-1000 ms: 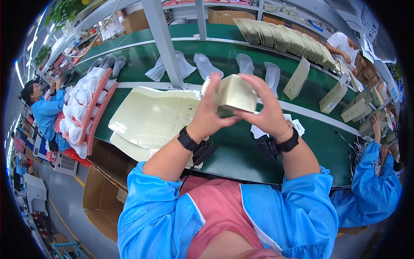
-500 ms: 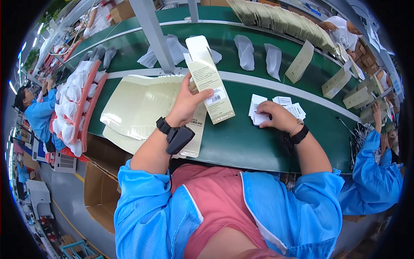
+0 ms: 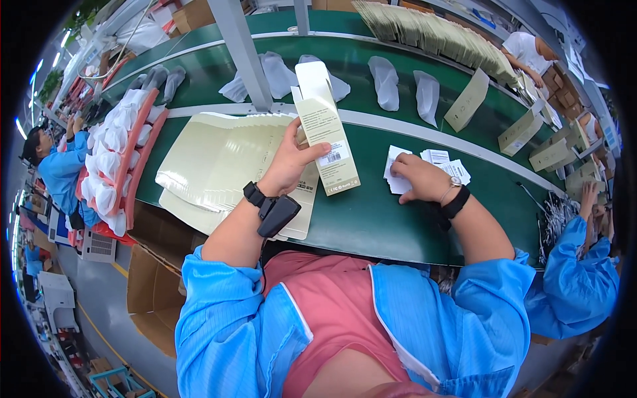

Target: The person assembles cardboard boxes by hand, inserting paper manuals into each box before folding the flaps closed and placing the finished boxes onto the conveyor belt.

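My left hand (image 3: 292,156) is closed around a tall beige box (image 3: 322,119) covered in small print, with its top flap standing up and a white barcode label on its front. My left thumb presses on that label. To the right, my right hand (image 3: 424,176) rests over a small stack of white folded leaflets (image 3: 398,184), thumb and fingers apart on the paper. More white printed leaflets (image 3: 454,170) lie just beyond it. Left of the box, a fanned pile of flat beige cartons (image 3: 212,156) reaches under my left forearm.
A grey post (image 3: 240,53) rises behind the cartons. White-wrapped items (image 3: 383,83) and standing beige boxes (image 3: 468,99) line the green belt. At left are red trays (image 3: 136,159) of wrapped pieces and a cardboard box (image 3: 156,282). Co-workers in blue sit on both sides.
The box in my left hand has shifted slightly right and down. My right hand's fingers have spread over the leaflet stack.
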### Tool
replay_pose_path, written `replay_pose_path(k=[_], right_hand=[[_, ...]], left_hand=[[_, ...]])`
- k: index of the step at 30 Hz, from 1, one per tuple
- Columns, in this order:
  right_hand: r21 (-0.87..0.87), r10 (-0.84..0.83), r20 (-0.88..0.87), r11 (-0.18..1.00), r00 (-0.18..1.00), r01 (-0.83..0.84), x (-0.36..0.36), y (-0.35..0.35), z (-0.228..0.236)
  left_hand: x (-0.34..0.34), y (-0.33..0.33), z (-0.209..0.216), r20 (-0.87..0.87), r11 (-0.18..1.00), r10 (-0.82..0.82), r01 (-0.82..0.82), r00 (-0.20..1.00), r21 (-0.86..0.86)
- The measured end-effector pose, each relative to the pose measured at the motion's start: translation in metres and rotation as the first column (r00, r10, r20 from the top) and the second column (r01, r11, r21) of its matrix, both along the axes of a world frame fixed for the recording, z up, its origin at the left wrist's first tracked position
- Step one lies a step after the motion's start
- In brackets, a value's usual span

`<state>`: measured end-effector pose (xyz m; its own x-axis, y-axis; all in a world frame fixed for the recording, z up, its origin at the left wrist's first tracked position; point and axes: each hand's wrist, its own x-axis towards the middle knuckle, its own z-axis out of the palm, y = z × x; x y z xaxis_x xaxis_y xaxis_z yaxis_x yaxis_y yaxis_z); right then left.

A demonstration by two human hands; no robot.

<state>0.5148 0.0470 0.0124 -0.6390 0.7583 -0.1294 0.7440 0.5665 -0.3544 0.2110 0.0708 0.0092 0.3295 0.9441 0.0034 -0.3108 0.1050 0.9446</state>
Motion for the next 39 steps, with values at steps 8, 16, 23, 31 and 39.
replay_pose_path(k=[8,16,23,31,39], right_hand=[[0.344,-0.081,-0.140,0.930,0.987,0.125,-0.017,0.000,0.046],[0.639,0.204,-0.357,0.765,0.911,0.079,-0.066,-0.002,0.124],[0.506,0.233,-0.375,0.863,0.897,-0.013,-0.066,0.015,0.085],[0.254,0.035,-0.254,0.967,0.967,0.031,-0.016,0.007,0.062],[0.051,-0.141,0.102,0.989,0.985,0.136,0.069,-0.035,0.000]], left_hand=[[-0.007,-0.019,0.003,-0.083,0.998,0.002,0.003,0.997,0.060],[0.021,-0.036,0.030,-0.528,0.745,0.269,0.173,0.805,0.644],[0.037,-0.032,0.022,-0.549,0.793,0.369,0.053,0.750,0.606],[0.009,-0.006,-0.002,-0.502,0.772,0.430,-0.018,0.751,0.635],[0.019,0.007,-0.021,-0.507,0.841,0.317,0.010,0.802,0.541]])
